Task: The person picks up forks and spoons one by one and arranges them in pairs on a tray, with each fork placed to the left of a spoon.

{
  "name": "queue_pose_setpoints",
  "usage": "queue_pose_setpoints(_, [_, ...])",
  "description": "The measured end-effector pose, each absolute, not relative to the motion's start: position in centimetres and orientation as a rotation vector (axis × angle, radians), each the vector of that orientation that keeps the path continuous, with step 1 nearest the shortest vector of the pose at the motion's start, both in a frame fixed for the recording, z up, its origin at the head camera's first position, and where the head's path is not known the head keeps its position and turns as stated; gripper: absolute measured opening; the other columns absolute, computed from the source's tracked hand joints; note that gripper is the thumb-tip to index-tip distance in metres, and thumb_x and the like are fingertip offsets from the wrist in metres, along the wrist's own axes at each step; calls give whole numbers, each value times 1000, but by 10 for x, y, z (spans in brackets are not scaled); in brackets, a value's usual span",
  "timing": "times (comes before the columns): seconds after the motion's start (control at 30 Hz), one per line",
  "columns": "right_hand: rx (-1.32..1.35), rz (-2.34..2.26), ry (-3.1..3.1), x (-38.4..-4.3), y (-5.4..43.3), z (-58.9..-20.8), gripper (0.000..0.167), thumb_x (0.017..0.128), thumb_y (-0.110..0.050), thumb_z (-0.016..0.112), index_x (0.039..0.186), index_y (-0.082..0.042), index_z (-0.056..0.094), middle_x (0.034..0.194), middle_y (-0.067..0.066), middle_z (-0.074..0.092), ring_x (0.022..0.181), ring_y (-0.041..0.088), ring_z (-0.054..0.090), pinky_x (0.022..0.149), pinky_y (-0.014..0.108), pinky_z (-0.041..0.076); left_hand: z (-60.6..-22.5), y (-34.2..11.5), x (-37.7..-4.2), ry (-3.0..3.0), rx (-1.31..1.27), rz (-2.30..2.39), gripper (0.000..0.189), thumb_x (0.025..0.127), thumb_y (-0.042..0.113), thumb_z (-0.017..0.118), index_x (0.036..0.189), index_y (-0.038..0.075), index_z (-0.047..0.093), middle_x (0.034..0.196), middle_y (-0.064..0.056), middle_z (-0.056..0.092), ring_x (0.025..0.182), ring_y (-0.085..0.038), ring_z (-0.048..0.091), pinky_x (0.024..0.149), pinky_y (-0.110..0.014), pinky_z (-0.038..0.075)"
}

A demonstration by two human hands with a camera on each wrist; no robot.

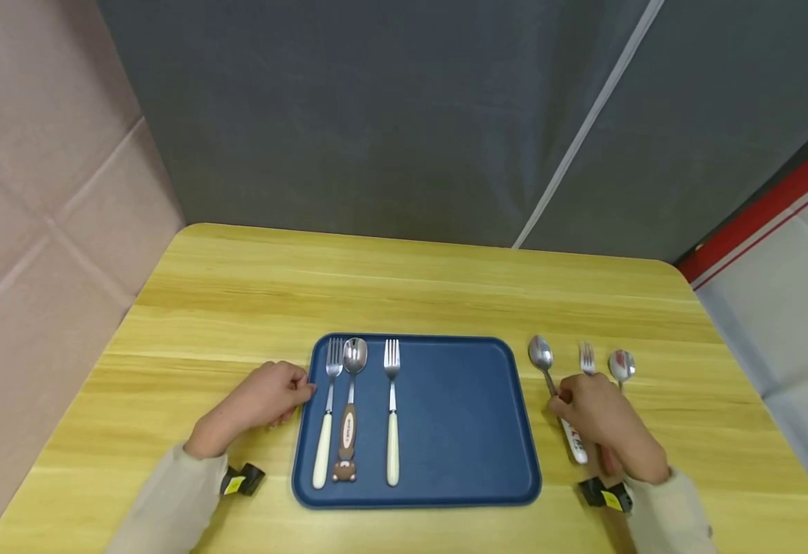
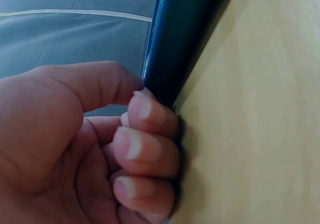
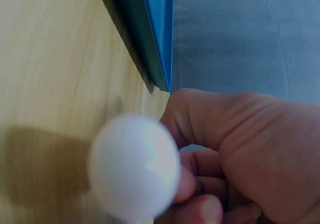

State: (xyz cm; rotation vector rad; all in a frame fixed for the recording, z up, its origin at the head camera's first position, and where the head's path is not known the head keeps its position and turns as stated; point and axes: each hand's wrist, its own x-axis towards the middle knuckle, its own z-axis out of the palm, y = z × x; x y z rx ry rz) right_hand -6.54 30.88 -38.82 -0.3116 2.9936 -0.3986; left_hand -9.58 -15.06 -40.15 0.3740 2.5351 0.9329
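Observation:
My left hand (image 1: 265, 402) pinches the left rim of a dark blue tray (image 1: 462, 423), thumb on top and fingertips curled against its side in the left wrist view. On the tray lie a cream-handled fork (image 1: 324, 442), a spoon with a brown bear handle (image 1: 347, 438) and another cream-handled fork (image 1: 393, 442). Right of the tray, my right hand (image 1: 601, 412) pinches a spoon (image 1: 574, 444) with a white, red-marked handle. The rounded white handle end (image 3: 135, 169) stands close to the right wrist camera. A small fork (image 1: 587, 358) is partly hidden by that hand.
Another spoon (image 1: 622, 365) lies beyond the right hand, its handle mostly hidden. A reddish handle (image 1: 609, 460) shows beneath the right wrist. Everything stands on a yellow wood-grain table (image 1: 404, 285), with a grey cloth screen (image 1: 348, 115) behind its far edge.

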Motion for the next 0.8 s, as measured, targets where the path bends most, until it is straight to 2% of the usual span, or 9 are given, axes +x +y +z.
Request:
queue_pose_setpoints(0.3, [-351,-419,3034,-66,304,-383,24,80,-14,67,61,-15,52,51,-7,40,48,11,37,44,26,30,-401,-151,-96,2539,364,936,32,95,15,56,63,10,52,46,0,50,35,-12,45,38,-28,39])
queue_pose_setpoints(0.8, [-406,-415,3039,-66,274,-376,34,79,-10,62,55,-16,38,49,-10,24,44,5,23,45,22,21,-404,-148,-96,2556,349,955,33,95,15,56,63,10,52,47,0,50,35,-13,45,39,-29,40])
